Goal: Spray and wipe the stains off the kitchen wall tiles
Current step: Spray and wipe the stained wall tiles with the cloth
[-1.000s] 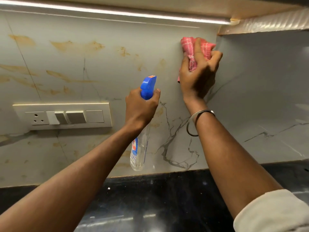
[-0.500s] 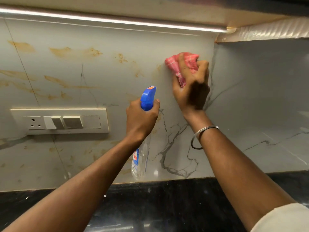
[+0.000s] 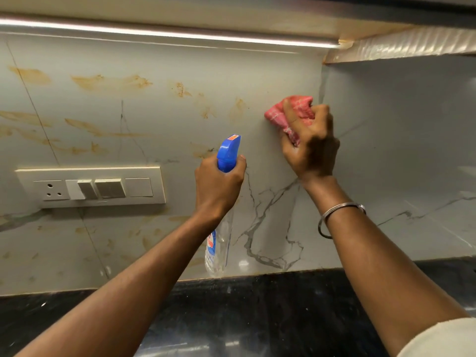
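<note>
My right hand (image 3: 310, 148) presses a bunched pink checked cloth (image 3: 286, 114) against the grey marble-look wall tiles (image 3: 180, 63), close to the inside corner. My left hand (image 3: 219, 186) grips the neck of a clear spray bottle (image 3: 219, 243) with a blue trigger head (image 3: 228, 153), held upright just off the wall, nozzle pointing at the tiles. Orange-brown stains (image 3: 110, 82) streak the tiles to the left of the cloth and around the switch plate.
A cream switch plate with a socket (image 3: 90, 186) sits on the wall at the left. A light strip (image 3: 167, 32) runs under the cabinet above. The black stone counter (image 3: 257, 318) lies below. The side wall (image 3: 399, 150) meets the back wall at the right.
My right hand has wiped the cloth down the wall from just under the cabinet to mid-height near the corner. The left hand with the bottle stays about where it was.
</note>
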